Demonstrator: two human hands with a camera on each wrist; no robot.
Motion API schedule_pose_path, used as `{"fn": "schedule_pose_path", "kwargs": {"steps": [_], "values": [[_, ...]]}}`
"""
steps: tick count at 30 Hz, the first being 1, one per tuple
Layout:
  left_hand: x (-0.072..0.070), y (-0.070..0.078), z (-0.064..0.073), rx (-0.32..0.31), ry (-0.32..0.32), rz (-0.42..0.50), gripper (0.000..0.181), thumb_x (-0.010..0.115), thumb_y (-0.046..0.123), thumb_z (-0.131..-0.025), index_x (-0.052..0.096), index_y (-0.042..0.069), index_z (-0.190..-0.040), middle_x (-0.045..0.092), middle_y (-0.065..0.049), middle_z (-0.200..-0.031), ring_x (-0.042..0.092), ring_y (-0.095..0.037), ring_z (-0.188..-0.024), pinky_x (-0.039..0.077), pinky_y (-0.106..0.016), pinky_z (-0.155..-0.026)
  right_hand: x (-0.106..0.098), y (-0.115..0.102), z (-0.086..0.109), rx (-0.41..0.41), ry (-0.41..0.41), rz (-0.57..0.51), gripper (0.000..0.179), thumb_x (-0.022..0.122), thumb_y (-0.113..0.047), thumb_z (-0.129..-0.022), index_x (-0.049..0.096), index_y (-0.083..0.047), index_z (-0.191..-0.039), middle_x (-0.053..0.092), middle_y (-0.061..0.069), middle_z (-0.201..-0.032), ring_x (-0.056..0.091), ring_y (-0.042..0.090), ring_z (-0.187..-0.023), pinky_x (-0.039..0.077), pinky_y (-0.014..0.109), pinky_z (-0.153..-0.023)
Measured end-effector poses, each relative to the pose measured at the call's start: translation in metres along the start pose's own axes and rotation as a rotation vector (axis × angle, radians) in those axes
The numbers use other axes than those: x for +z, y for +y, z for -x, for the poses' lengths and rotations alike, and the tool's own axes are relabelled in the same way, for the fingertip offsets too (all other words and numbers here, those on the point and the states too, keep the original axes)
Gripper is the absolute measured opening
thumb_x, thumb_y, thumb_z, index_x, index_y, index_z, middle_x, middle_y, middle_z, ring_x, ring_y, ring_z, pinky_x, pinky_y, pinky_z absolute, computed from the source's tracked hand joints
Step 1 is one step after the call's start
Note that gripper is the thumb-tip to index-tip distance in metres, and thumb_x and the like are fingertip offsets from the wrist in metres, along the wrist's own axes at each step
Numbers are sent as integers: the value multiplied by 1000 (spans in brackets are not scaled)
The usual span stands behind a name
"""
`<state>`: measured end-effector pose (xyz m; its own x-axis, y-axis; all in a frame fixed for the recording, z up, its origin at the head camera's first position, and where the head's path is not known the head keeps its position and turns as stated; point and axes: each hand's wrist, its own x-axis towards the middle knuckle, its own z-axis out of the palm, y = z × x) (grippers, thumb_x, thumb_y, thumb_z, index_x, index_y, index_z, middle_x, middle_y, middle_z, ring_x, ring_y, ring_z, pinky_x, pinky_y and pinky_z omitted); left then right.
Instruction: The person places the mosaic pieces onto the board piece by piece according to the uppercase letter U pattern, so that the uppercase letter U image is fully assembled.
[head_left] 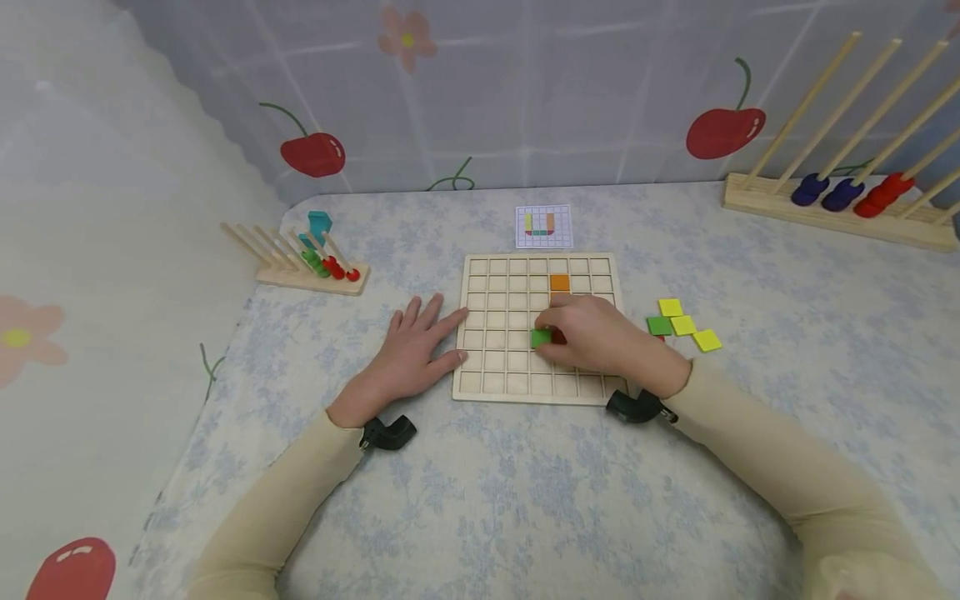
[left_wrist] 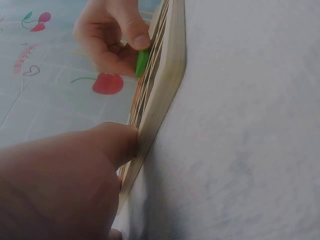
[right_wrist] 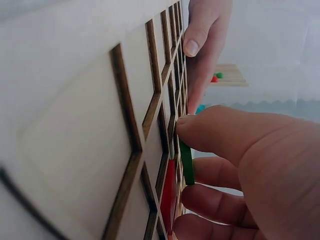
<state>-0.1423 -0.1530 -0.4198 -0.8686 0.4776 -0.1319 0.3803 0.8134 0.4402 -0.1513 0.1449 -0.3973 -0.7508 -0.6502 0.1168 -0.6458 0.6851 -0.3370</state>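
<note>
green tile [head_left: 539,338] at about the middle column of the wooden grid board [head_left: 525,399], just left of a red tile [right_wrist: 168,197], all on the bench [head_left: 450,492]. pinched between thumb and fingers [right_wrist: 217,170] of right hand [head_left: 592,333], closed down to tile thickness, nothing else seen in grip. left hand [head_left: 412,350] fanned out, holding nothing, thumb and index at board's left edge.

risks: could catch on a cell rib and sit cocked if released tilted. might knock red tile loose, given fingers so close. could land one cell off vs pattern card [head_left: 543,227], with neighbouring cells covered by right hand. might skid board on a sideways shove without firm bracing.

orientation: square by the look, so no real long axis. broad face roughly up, sides near parallel to grid lines. edge-on in wrist views, slightly tipped. seating hard to call, partly hidden.
</note>
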Motion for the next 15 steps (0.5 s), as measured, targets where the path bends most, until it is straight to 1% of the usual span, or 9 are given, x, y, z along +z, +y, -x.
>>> {"fn": "schedule_pose_path", "kwargs": {"steps": [15], "values": [[-1, 0, 0, 2, -3, -1, 64, 57, 40, -103, 37, 17, -160, 15, -24, -170, 3, -51, -157, 7, -72, -122, 1, -2, -1, 1, -7, -2, 24, 81, -23, -87, 78, -6, -103, 64, 6, -86, 47, 13, -66, 43, 32, -62]]}}
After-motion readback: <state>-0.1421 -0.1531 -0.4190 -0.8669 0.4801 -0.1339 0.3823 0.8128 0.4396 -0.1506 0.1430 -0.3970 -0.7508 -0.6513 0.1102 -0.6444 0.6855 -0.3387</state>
